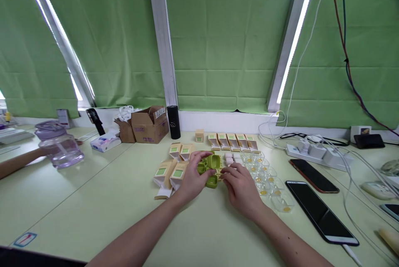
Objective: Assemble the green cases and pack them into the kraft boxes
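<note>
My left hand holds a small open green plastic case at the middle of the pale green table. My right hand touches the case's right side, fingers curled at its edge. Left of the hands lie several tan cartons with green labels. A row of similar tan cartons stands behind. To the right sit small white pieces and several clear plastic trays with yellow dots.
Two dark phones lie at the right beside a white power strip with cables. A cardboard box, black cylinder and tissue pack stand at the back left. Another person's arm touches a purple jug at far left.
</note>
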### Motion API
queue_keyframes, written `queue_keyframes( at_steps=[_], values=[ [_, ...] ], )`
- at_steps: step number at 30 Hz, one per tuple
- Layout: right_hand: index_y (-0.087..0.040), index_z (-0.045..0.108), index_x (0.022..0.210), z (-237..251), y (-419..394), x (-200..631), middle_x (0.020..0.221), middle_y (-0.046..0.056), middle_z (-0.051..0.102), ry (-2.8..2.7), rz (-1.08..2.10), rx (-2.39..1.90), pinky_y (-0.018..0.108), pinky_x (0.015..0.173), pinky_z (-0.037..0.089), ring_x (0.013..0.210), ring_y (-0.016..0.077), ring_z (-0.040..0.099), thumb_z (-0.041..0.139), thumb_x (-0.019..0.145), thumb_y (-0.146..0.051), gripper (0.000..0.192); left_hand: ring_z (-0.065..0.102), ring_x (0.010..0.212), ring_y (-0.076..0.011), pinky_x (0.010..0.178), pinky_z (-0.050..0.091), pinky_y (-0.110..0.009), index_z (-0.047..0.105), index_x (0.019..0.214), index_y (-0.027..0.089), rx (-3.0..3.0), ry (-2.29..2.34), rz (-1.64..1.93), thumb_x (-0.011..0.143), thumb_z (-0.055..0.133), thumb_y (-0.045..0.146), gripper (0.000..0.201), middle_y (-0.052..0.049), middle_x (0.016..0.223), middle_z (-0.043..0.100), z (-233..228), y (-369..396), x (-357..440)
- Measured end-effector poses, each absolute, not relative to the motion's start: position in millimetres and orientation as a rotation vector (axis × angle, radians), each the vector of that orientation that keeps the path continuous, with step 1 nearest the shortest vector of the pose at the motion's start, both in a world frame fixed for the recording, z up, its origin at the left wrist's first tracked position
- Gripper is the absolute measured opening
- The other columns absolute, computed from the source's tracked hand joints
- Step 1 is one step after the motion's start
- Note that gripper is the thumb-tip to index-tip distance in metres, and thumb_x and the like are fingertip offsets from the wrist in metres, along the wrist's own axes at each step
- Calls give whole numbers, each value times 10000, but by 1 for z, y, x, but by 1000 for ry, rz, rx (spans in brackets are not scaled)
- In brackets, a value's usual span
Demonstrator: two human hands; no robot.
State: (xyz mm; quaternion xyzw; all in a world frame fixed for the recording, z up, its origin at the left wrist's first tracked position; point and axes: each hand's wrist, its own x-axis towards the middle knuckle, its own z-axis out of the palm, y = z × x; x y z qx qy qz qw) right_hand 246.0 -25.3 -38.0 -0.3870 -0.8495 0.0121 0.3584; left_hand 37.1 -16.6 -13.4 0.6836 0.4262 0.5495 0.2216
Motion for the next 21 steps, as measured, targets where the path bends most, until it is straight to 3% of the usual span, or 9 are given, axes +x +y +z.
queue_keyframes(
  at_steps=[5, 21],
  values=[
    [-232, 776, 1091, -41, -25, 244, 1363, 52, 717, -2458, -73, -1109, 468, 1080, 405, 1348, 343, 482, 640, 751, -8, 429, 654, 1192, -248, 1056, 494, -409, 674, 1236, 227, 1682, 1129, 1509, 769, 780, 140, 488, -79, 1239, 712, -20, -4, 36],
    [-214, 763, 1080, -38, -25, 241, 1256, 72, 778, -2536, -136, -1115, 449, 1055, 385, 1268, 309, 563, 609, 813, -1, 375, 696, 1192, -290, 952, 595, -393, 683, 1263, 184, 1496, 929, 1480, 753, 884, 308, 561, -147, 1253, 747, -20, -4, 38]
  ],
)
